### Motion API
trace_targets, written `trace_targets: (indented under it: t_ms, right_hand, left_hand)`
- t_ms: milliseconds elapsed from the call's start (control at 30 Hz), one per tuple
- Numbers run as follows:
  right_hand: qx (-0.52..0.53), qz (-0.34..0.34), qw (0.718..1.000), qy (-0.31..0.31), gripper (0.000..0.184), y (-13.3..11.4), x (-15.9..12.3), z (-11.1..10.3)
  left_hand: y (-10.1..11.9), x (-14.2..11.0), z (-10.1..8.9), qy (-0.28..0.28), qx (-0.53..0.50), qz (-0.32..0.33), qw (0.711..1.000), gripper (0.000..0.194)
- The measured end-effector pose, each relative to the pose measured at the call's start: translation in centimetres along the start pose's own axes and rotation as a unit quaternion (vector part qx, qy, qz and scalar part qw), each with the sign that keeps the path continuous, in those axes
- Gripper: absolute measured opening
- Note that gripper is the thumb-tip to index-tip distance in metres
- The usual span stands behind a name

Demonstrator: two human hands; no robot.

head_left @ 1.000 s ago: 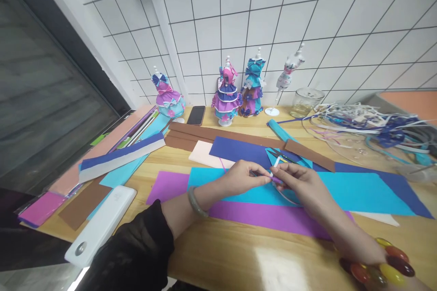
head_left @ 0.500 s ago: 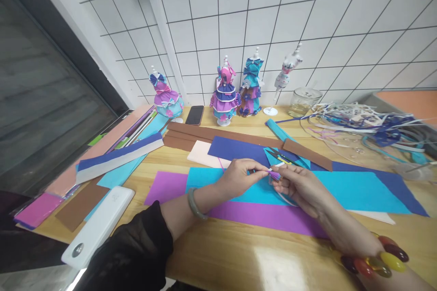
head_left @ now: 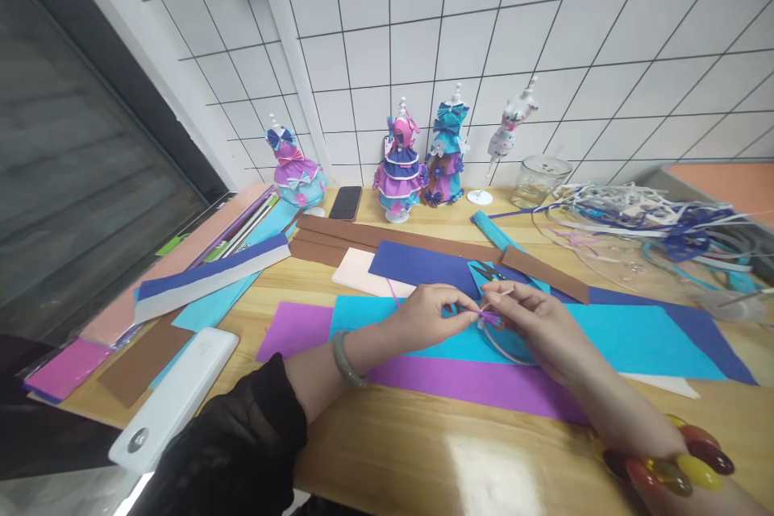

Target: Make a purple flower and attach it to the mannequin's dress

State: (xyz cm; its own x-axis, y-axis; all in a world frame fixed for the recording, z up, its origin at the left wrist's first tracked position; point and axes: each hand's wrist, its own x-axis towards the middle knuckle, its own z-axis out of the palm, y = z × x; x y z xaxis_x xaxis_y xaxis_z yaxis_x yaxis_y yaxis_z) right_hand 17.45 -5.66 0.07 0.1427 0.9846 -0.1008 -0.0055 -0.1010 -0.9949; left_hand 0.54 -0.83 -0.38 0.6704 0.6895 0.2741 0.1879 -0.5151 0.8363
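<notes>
My left hand (head_left: 432, 314) pinches a small pleated purple piece (head_left: 491, 318) at its gathered end, the folds fanning out to the right. My right hand (head_left: 541, 326) has thumb and forefinger closed on a thin pale cord (head_left: 506, 353), which loops down below the pleats. Both hands hover over a long turquoise strip (head_left: 634, 334) that overlaps a purple strip (head_left: 459, 383). Just behind the fingers lie dark-bladed scissors (head_left: 487, 271), their handles partly hidden by my right hand.
Dressed mini mannequins (head_left: 399, 169) and a bare-armed white one (head_left: 508, 129) stand along the tiled wall. Around them are a phone (head_left: 345, 203), a glass jar (head_left: 540, 181) and tangled ribbons (head_left: 653, 218). A white device (head_left: 175, 399) lies left, near folded coloured strips (head_left: 211, 278).
My right hand has shifted from gripping beside the pleats to holding the cord up, slightly higher. The pleated piece now shows more openly; my left hand has barely moved.
</notes>
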Motion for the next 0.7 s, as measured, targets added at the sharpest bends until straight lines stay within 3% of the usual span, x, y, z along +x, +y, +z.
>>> trace_targets:
  t_ms: [200, 400, 533, 700]
  right_hand:
    - [-0.021, -0.036, 0.999, -0.017, 0.032, 0.11, -0.31, 0.20]
    - [-0.012, -0.033, 0.999, -0.003, 0.034, 0.24, -0.19, 0.01]
    - [-0.050, -0.032, 0.998, -0.032, 0.036, 0.25, -0.24, 0.08]
    - [-0.179, -0.128, 0.975, -0.036, 0.028, 0.46, -0.60, 0.68]
  left_hand:
    - [-0.52, -0.02, 0.30, -0.012, -0.014, -0.051, 0.999, 0.023]
    - [-0.50, 0.04, 0.22, -0.012, -0.006, -0.039, 0.999, 0.018]
    - [-0.52, 0.03, 0.20, 0.010, -0.020, -0.044, 0.999, 0.016]
    - [-0.66, -0.01, 0.22, 0.021, -0.046, -0.073, 0.996, 0.017]
